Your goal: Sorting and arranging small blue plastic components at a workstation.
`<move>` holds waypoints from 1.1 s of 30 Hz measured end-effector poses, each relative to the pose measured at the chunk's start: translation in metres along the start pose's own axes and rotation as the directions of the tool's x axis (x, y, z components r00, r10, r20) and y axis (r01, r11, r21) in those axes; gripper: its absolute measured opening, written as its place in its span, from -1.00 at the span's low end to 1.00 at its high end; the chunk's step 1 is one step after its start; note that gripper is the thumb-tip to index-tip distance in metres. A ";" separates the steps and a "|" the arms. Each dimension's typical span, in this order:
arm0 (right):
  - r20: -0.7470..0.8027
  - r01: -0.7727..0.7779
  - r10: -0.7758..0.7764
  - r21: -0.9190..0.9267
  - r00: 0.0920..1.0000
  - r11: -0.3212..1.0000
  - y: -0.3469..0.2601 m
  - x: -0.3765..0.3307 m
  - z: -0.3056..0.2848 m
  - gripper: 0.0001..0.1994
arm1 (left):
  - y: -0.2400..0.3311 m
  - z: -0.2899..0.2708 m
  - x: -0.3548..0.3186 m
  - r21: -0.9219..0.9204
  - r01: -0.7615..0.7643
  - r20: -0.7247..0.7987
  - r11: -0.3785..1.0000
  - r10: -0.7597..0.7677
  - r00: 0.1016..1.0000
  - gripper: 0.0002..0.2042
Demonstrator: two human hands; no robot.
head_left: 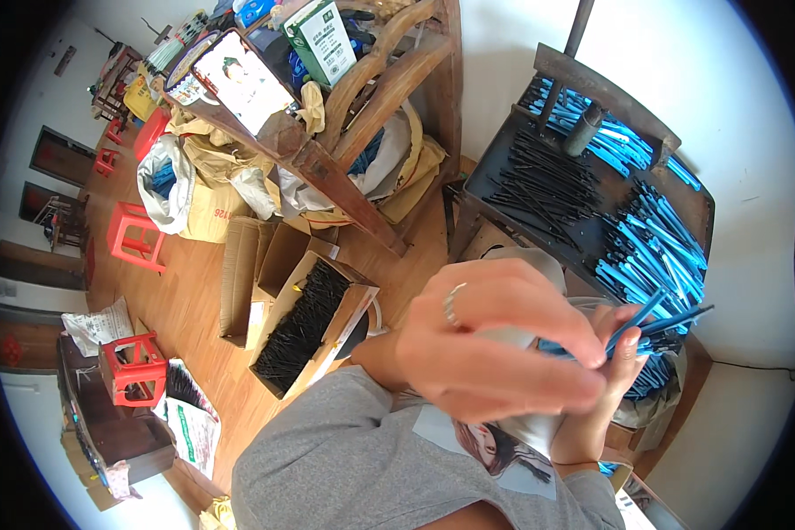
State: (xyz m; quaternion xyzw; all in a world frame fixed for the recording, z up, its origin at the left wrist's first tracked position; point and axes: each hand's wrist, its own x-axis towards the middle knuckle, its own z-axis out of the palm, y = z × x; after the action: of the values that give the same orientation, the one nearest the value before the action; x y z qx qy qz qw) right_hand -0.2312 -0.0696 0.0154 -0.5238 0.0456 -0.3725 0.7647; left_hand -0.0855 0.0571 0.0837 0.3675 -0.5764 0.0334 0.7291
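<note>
My right hand is closed round several slim blue sticks, some with dark ends, at the front edge of a dark tray. My left hand, with a ring on one finger, reaches across from the left. Its thumb and fingertips are curled together beside the sticks; what they pinch, if anything, is hidden. On the dark tray beyond my hands lie a heap of thin black rods, a pile of blue sticks and another blue pile at the back.
A dark post with a metal cylinder rises from the tray. A cardboard box of black rods stands on the floor to the left. Beyond it are a wooden frame bearing a lit phone, sacks and red stools.
</note>
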 end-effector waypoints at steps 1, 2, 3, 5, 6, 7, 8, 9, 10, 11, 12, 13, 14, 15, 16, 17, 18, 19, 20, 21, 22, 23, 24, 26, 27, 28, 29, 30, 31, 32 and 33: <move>0.031 -0.029 0.030 -0.012 0.999 1.000 0.004 0.000 0.002 -0.68 | 0.004 0.005 0.001 -0.006 -0.033 -0.098 0.999 0.033 0.995 -0.76; 0.055 -0.054 0.055 -0.027 0.997 0.998 0.003 0.000 0.005 -0.69 | 0.011 0.012 0.007 -0.016 -0.068 -0.192 0.998 0.064 0.979 -0.75; 0.039 -0.087 0.088 -0.039 0.995 0.995 0.005 -0.002 0.007 -0.68 | 0.019 0.019 0.014 -0.021 -0.104 -0.284 0.994 0.094 0.954 -0.74; 0.047 -0.141 0.146 -0.092 0.988 0.986 0.010 -0.004 0.008 -0.65 | 0.028 0.029 0.018 -0.019 -0.174 -0.463 0.985 0.145 0.874 -0.71; 0.091 -0.168 0.173 -0.059 0.981 0.984 0.015 -0.003 0.008 -0.64 | 0.029 0.028 0.017 -0.007 -0.169 -0.465 0.986 0.147 0.873 -0.71; 0.048 -0.184 0.186 -0.037 0.981 0.982 0.010 -0.004 0.010 -0.64 | 0.019 0.035 0.029 -0.047 -0.133 -0.468 0.990 0.096 0.878 -0.71; 0.008 -0.201 0.201 -0.012 0.980 0.980 0.005 -0.004 0.016 -0.65 | 0.022 0.038 0.034 -0.082 -0.095 -0.471 0.992 0.046 0.881 -0.72; -0.022 -0.210 0.210 0.004 0.978 0.978 -0.001 -0.004 0.020 -0.65 | 0.028 0.039 0.038 -0.114 -0.057 -0.472 0.992 -0.004 0.882 -0.72; -0.038 -0.202 0.201 -0.002 0.979 0.979 -0.001 -0.003 0.017 -0.65 | 0.030 0.038 0.037 -0.150 -0.021 -0.468 0.988 -0.052 0.882 -0.72; -0.011 -0.195 0.195 -0.027 0.981 0.980 -0.002 -0.002 0.014 -0.66 | 0.033 0.037 0.037 -0.187 0.016 -0.462 0.982 -0.102 0.881 -0.72; 0.013 -0.187 0.188 -0.053 0.982 0.981 -0.004 -0.002 0.010 -0.66 | 0.036 0.035 0.036 -0.227 0.053 -0.452 0.972 -0.153 0.879 -0.72; 0.041 -0.206 0.207 -0.036 0.977 0.978 0.004 0.000 0.011 -0.66 | 0.042 0.028 0.031 -0.210 0.092 -0.466 0.973 -0.182 0.866 -0.72; 0.063 -0.227 0.231 -0.061 0.971 0.972 0.012 0.000 0.009 -0.66 | 0.047 0.021 0.025 -0.195 0.130 -0.481 0.972 -0.210 0.851 -0.72; 0.087 -0.248 0.255 -0.087 0.963 0.965 0.020 0.000 0.010 -0.65 | 0.051 0.015 0.020 -0.179 0.168 -0.499 0.969 -0.237 0.834 -0.72; 0.069 -0.237 0.244 -0.096 0.967 0.967 0.016 0.000 0.009 -0.65 | 0.047 0.011 0.032 -0.217 0.199 -0.487 0.956 -0.283 0.826 -0.72; 0.064 -0.250 0.254 -0.068 0.965 0.966 0.012 0.001 0.010 -0.65 | 0.041 0.023 0.038 -0.253 0.231 -0.475 0.940 -0.328 0.817 -0.72; 0.060 -0.263 0.265 -0.040 0.962 0.964 0.009 0.001 0.008 -0.65 | 0.046 0.030 0.040 -0.286 0.262 -0.462 0.922 -0.372 0.805 -0.72; 0.047 -0.256 0.258 -0.047 0.965 0.966 0.005 -0.001 0.003 -0.65 | 0.054 0.034 0.041 -0.317 0.293 -0.448 0.902 -0.414 0.792 -0.72; 0.049 -0.269 0.271 -0.047 0.961 0.962 0.010 -0.002 0.004 -0.65 | 0.045 0.030 0.045 -0.328 0.326 -0.447 0.886 -0.450 0.773 -0.72; 0.051 -0.282 0.284 -0.047 0.957 0.958 0.016 -0.003 0.003 -0.65 | 0.049 0.030 0.040 -0.340 0.359 -0.446 0.869 -0.485 0.752 -0.72; 0.055 -0.287 0.289 -0.044 0.956 0.957 0.023 -0.006 0.001 -0.65 | 0.051 0.022 0.039 -0.353 0.390 -0.445 0.850 -0.520 0.729 -0.72; 0.059 -0.303 0.306 -0.052 0.950 0.951 0.029 -0.007 0.002 -0.65 | 0.052 0.022 0.035 -0.366 0.420 -0.445 0.830 -0.553 0.705 -0.72; 0.045 -0.304 0.308 -0.066 0.950 0.950 0.019 -0.003 0.005 -0.64 | 0.061 0.028 0.039 -0.392 0.447 -0.425 0.804 -0.589 0.687 -0.72; 0.047 -0.308 0.312 -0.069 0.949 0.949 0.011 0.000 0.006 -0.64 | 0.074 0.033 0.043 -0.412 0.504 -0.406 0.759 -0.648 0.644 -0.72; 0.060 -0.320 0.324 -0.067 0.944 0.945 0.014 -0.001 0.002 -0.64 | 0.071 0.039 0.045 -0.406 0.535 -0.408 0.741 -0.671 0.619 -0.72; 0.054 -0.330 0.334 -0.081 0.941 0.941 0.023 -0.003 0.005 -0.64 | 0.080 0.025 0.036 -0.436 0.557 -0.402 0.707 -0.707 0.582 -0.72; 0.035 -0.344 0.349 -0.101 0.936 0.933 0.023 0.000 0.003 -0.64 | 0.108 0.050 0.009 -0.470 0.582 -0.378 0.664 -0.747 0.547 -0.72; 0.034 -0.351 0.357 -0.109 0.934 0.930 0.020 -0.001 0.003 -0.64 | 0.116 0.051 0.008 -0.486 0.602 -0.363 0.633 -0.773 0.520 -0.73; 0.032 -0.349 0.354 -0.109 0.935 0.931 0.017 -0.002 0.003 -0.64 | 0.119 0.052 0.009 -0.500 0.623 -0.348 0.602 -0.798 0.492 -0.73; 0.019 -0.363 0.368 -0.123 0.930 0.924 0.013 -0.006 0.006 -0.64 | 0.094 0.020 0.041 -0.509 0.639 -0.332 0.577 -0.817 0.472 -0.73; -0.008 -0.372 0.374 -0.130 0.928 0.919 0.004 -0.002 0.006 -0.64 | 0.088 0.034 0.050 -0.516 0.662 -0.301 0.543 -0.839 0.453 -0.73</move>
State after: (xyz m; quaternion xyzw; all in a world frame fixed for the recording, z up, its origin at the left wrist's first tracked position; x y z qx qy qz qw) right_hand -0.2279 -0.0628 0.0146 -0.5572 0.1621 -0.2122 0.7863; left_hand -0.1380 0.0832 0.1734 0.4369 -0.1271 -0.2957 0.8399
